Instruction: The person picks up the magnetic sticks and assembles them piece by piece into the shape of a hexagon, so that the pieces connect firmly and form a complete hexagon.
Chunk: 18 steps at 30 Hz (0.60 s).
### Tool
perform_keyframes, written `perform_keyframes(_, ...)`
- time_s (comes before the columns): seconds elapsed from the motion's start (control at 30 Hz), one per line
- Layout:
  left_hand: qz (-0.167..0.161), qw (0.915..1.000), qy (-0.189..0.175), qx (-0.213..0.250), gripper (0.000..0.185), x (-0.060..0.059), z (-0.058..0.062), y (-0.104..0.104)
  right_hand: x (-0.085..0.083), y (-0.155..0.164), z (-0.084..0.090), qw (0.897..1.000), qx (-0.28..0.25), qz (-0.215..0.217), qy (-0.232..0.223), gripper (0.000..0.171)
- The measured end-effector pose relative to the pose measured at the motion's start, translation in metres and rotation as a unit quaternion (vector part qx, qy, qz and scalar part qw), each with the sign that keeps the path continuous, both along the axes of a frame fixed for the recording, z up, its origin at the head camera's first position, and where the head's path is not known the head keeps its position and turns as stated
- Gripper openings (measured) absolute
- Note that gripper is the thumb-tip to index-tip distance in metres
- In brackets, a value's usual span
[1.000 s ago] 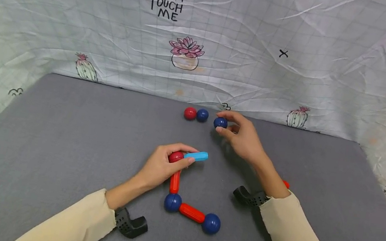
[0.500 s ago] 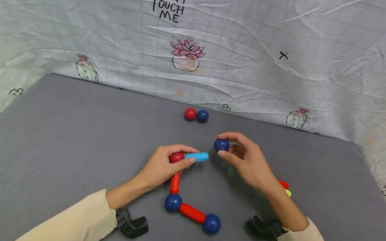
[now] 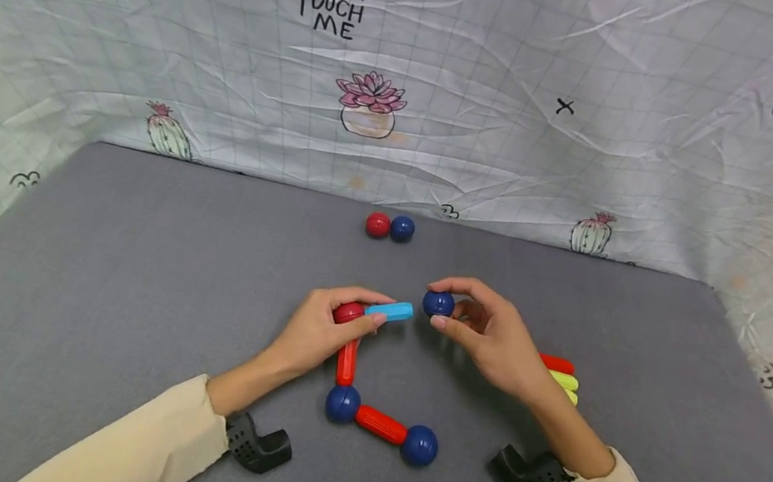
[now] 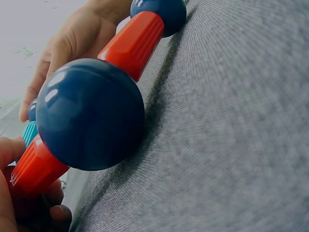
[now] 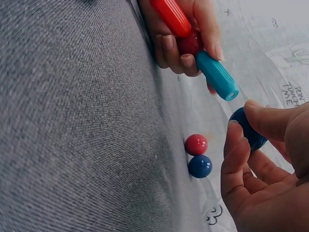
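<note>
My left hand point(image 3: 315, 331) grips a red ball point(image 3: 348, 313) that joins a light blue rod point(image 3: 390, 311) and a red rod point(image 3: 347, 363). That red rod runs down to a blue ball point(image 3: 342, 404), from which a second red rod point(image 3: 381, 424) leads to another blue ball point(image 3: 419, 446). With thumb and fingers, my right hand point(image 3: 500, 339) pinches a loose blue ball point(image 3: 438, 304). In the right wrist view, a small gap separates this blue ball point(image 5: 248, 128) from the free end of the light blue rod point(image 5: 219, 77).
A red ball point(image 3: 377, 224) and a blue ball point(image 3: 402, 228) sit side by side near the back of the grey table point(image 3: 203, 246). Red and yellow-green rods point(image 3: 564, 381) lie beside my right forearm, partly hidden by it. A patterned cloth point(image 3: 476, 154) hangs behind.
My right hand has brought the blue ball from the back of the table toward me, close to the light blue rod. The left hand has stayed in place. More rods show beside the right forearm.
</note>
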<state>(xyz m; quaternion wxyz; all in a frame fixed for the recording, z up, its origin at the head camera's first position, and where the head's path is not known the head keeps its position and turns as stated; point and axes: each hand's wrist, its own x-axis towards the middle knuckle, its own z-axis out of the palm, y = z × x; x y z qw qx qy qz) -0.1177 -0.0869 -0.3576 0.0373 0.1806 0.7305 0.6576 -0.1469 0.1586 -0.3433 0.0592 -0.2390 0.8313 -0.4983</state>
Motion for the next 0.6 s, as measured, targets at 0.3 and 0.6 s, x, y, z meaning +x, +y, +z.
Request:
perform_keyframes(0.3, 0.002, 1.0000, 0.000, 0.005, 0.023, -0.011, -0.024, -0.001, 0.003, -0.003, 0.002, 1.000, 0.003, 0.007, -0.003, 0.034)
perform_keyframes(0.6, 0.004, 0.9998, 0.019, 0.004, 0.022, -0.013, -0.032, -0.001, 0.005, -0.005, 0.002, 1.000, 0.001, 0.010, -0.005, 0.033)
